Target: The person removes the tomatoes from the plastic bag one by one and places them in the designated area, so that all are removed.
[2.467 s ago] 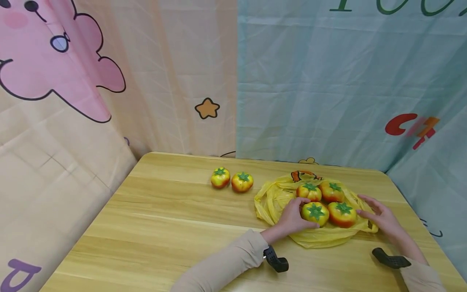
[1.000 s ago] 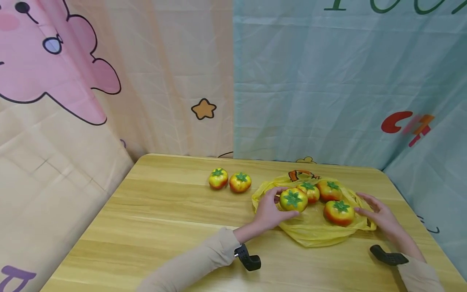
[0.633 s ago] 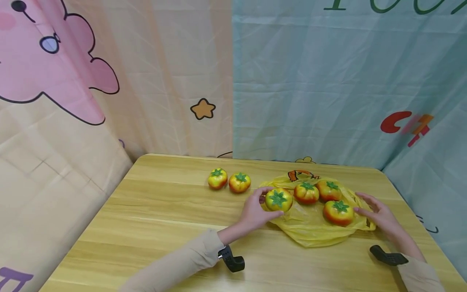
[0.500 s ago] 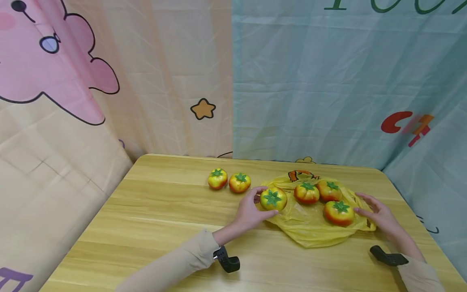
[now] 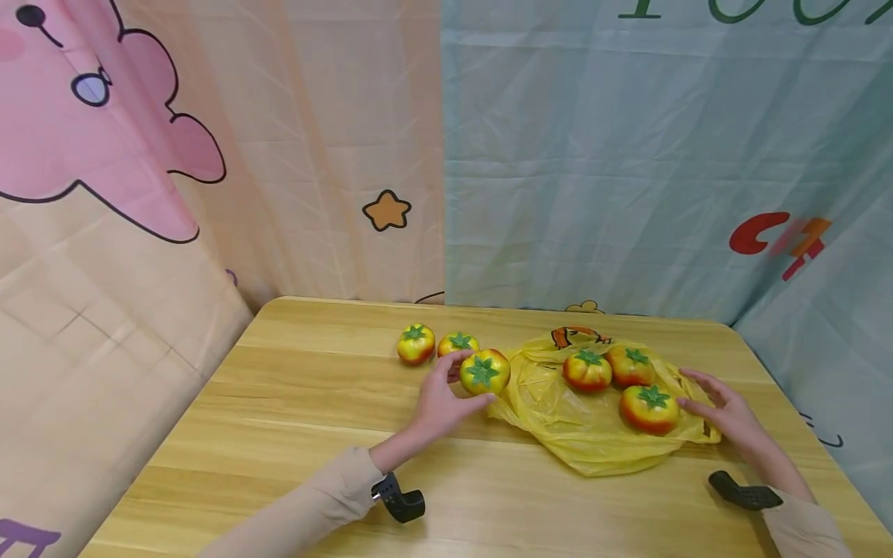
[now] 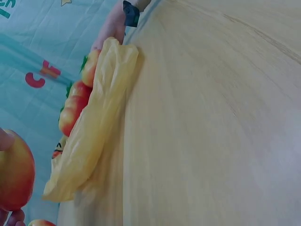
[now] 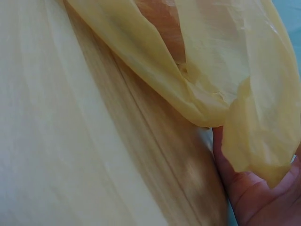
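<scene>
My left hand (image 5: 439, 399) grips a yellow-red tomato (image 5: 484, 372) with a green star-shaped calyx, raised off the table just left of a yellow plastic bag (image 5: 586, 457). In the left wrist view that tomato (image 6: 16, 174) shows at the left edge. Behind it sit two more tomatoes, one round (image 5: 416, 345) and one partly hidden (image 5: 456, 342). On the spread bag rest three others: a back-left one (image 5: 587, 370), a back-right one (image 5: 631, 366) and a front one (image 5: 649, 409). At the bag's right edge my right hand (image 5: 732, 415) lies with fingers apart, its thumb close to the front tomato; the bag's edge drapes by its palm (image 7: 258, 197).
The wooden table (image 5: 279, 418) reaches back to printed curtains (image 5: 600, 155) behind and at both sides. A black wrist strap device (image 5: 401, 500) sits on the left wrist, and another (image 5: 745, 494) on the right.
My left hand has lifted one tomato from the bag's front left and carried it leftward, past the bag's left edge. The right hand has stayed nearly still.
</scene>
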`<state>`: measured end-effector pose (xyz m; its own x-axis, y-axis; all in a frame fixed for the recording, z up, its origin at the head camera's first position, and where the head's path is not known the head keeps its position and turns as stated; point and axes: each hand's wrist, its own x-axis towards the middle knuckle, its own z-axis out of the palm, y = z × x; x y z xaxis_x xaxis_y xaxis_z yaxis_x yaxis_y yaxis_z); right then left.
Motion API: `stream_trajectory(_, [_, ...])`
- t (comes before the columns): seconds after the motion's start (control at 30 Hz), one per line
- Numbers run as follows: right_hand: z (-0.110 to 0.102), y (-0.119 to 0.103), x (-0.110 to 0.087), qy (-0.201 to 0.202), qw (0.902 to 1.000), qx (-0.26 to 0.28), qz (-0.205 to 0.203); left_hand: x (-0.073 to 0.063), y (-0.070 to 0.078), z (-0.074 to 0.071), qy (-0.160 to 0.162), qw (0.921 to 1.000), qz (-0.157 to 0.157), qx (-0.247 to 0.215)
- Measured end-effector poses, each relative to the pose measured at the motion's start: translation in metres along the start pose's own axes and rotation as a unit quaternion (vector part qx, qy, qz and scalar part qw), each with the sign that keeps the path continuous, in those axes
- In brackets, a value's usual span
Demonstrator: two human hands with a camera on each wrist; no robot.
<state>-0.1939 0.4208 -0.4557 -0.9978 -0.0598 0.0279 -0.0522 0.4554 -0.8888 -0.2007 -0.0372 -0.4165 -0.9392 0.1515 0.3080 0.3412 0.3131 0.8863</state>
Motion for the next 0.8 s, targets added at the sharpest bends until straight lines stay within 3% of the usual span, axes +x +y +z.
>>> stream_trajectory(0.2, [0.000, -0.001, -0.001, -0.003, 1.0000, -0.005, 0.004, -0.004, -0.009, -0.016, 0.026, 0.9996, -0.003, 0.009])
stream_trajectory(0.57, [0.000, -0.001, -0.002, 0.009, 0.9986, -0.048, -0.020, -0.011, -0.026, -0.047, 0.092, 0.9951, 0.025, 0.027])
stream_trajectory(0.8, [0.001, -0.002, -0.002, 0.009, 0.9989, -0.038, -0.024, -0.013, -0.038, -0.067, 0.121, 0.9918, 0.017, 0.037])
